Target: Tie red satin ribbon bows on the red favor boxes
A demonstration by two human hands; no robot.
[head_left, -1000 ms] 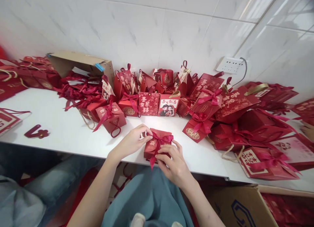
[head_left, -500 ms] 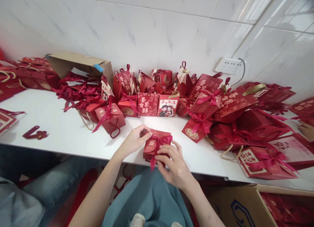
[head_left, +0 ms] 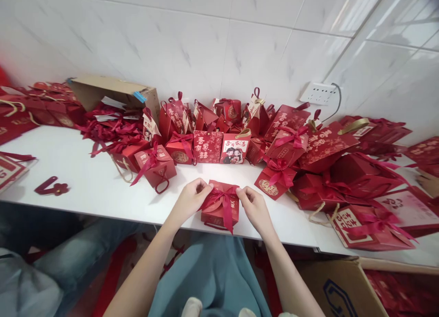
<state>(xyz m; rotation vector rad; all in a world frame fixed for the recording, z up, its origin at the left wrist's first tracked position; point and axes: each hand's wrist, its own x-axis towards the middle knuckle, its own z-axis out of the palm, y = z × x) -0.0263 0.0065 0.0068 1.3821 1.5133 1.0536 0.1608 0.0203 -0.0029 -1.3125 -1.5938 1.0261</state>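
Observation:
A small red gift box (head_left: 214, 216) sits at the front edge of the white table, with a dark pink ribbon bow (head_left: 226, 200) tied on its top. My left hand (head_left: 195, 196) pinches the bow's left loop at the box's upper left corner. On the other side, my right hand (head_left: 253, 204) has thumb and finger closed on the right loop of the same bow. One ribbon tail hangs down over the box's front face.
Many red gift boxes and bags (head_left: 207, 147) line the wall. A cardboard box (head_left: 113, 86) of ribbons stands at the back left. A flower-shaped strap (head_left: 52, 187) lies on the left. At the right front is another ribboned box (head_left: 373, 228). A seated person's leg (head_left: 85, 253) shows at lower left.
My right hand has moved up from the bow's hanging tail to its right loop. The bow looks wider, and its tail now hangs farther right.

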